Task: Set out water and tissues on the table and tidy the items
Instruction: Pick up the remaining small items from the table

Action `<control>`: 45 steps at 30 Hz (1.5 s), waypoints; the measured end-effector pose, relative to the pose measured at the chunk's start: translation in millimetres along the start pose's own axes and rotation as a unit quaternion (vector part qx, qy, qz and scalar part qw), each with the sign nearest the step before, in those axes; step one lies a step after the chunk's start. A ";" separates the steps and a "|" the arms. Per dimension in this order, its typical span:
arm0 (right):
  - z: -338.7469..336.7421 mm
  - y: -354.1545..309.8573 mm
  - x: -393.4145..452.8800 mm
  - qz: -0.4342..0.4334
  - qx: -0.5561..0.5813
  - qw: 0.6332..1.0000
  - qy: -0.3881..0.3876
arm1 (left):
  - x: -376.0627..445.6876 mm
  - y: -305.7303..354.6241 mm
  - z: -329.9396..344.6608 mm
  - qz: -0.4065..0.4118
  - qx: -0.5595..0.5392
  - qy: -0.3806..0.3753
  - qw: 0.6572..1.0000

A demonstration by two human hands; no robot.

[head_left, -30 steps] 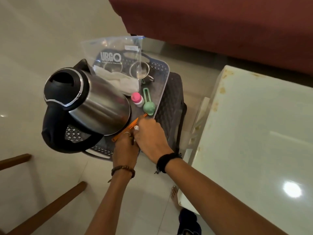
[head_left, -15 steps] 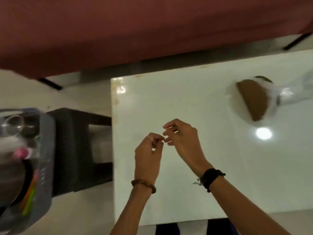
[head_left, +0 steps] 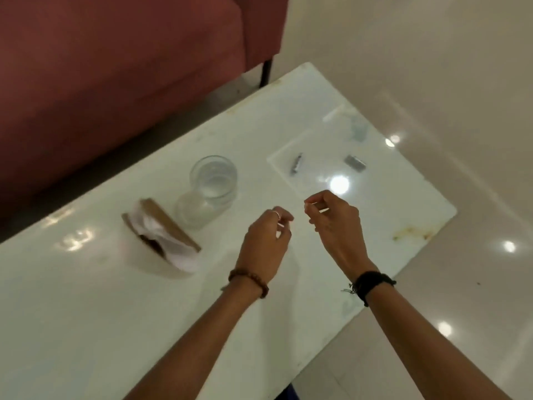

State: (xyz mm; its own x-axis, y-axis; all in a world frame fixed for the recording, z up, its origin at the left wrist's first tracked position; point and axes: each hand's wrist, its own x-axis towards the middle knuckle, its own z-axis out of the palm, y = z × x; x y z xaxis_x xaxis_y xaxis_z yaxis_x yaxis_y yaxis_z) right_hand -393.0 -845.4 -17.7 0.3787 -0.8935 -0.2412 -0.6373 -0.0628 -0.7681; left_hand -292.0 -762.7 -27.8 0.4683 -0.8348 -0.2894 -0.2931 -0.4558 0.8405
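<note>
A clear glass of water (head_left: 214, 180) stands on the white table (head_left: 86, 313). Just left of it a brown tissue holder (head_left: 168, 226) lies tilted, with white tissues (head_left: 176, 252) spilling out of it. My left hand (head_left: 266, 246) hovers over the table right of the tissues, fingers curled around a small white piece. My right hand (head_left: 336, 223) is a little apart to the right. Its thumb and forefinger pinch another tiny white piece. Neither hand touches the glass or the holder.
A flat clear plastic bag (head_left: 317, 157) with small grey items (head_left: 354, 162) lies on the far right part of the table. A red sofa (head_left: 115, 67) runs along the table's far side. Glossy floor tiles (head_left: 461, 82) lie to the right, and the table corner (head_left: 415, 232) is stained.
My view swung from the kettle tray on the stool to the table. My hands left the tray, met over the table and have now drawn apart, each pinching something small.
</note>
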 end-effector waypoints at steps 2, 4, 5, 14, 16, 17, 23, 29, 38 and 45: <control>-20.4 21.3 27.5 -0.001 -0.031 0.999 0.017 | 36.8 7.9 19.4 0.021 0.043 -0.022 0.999; -34.6 40.1 52.7 -0.002 -0.058 0.998 0.031 | 70.6 11.7 38.1 0.047 0.114 -0.051 0.991; -38.8 47.7 64.6 -0.004 -0.077 0.996 0.036 | 86.1 12.2 45.9 0.055 0.140 -0.059 0.987; -43.3 83.9 142.1 -0.024 -0.271 0.962 -0.003 | 156.4 -4.1 73.2 0.008 0.301 -0.013 0.953; -37.1 90.4 138.0 -0.027 -0.295 0.955 -0.002 | 151.4 -8.0 72.6 0.002 0.258 0.007 0.966; -33.5 92.1 131.9 -0.037 -0.304 0.952 0.009 | 144.5 -10.1 71.1 -0.004 0.227 0.017 0.974; 1.1 84.5 54.4 -0.007 -0.136 0.991 0.004 | 65.5 -29.5 55.0 -0.095 0.000 0.072 0.993; 63.7 28.0 -62.6 0.114 0.210 0.970 -0.045 | -54.6 -75.9 -3.9 -0.334 -0.381 0.130 0.852; 198.9 -99.8 -212.3 0.115 0.249 0.915 -0.295 | -229.6 -154.5 -158.0 -0.327 -0.633 0.264 0.650; 333.4 -202.9 -356.8 0.041 0.193 0.860 -0.470 | -391.2 -226.5 -292.8 -0.232 -0.595 0.435 0.635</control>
State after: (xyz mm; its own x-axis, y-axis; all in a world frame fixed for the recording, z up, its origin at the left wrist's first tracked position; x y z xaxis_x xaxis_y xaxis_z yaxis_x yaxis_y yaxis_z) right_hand -175.0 -365.7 26.4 0.8344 -0.1223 -0.5373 -0.4855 0.2982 -0.8218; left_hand -164.8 -242.4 29.2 0.7090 0.0273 -0.7046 0.6392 0.3972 0.6586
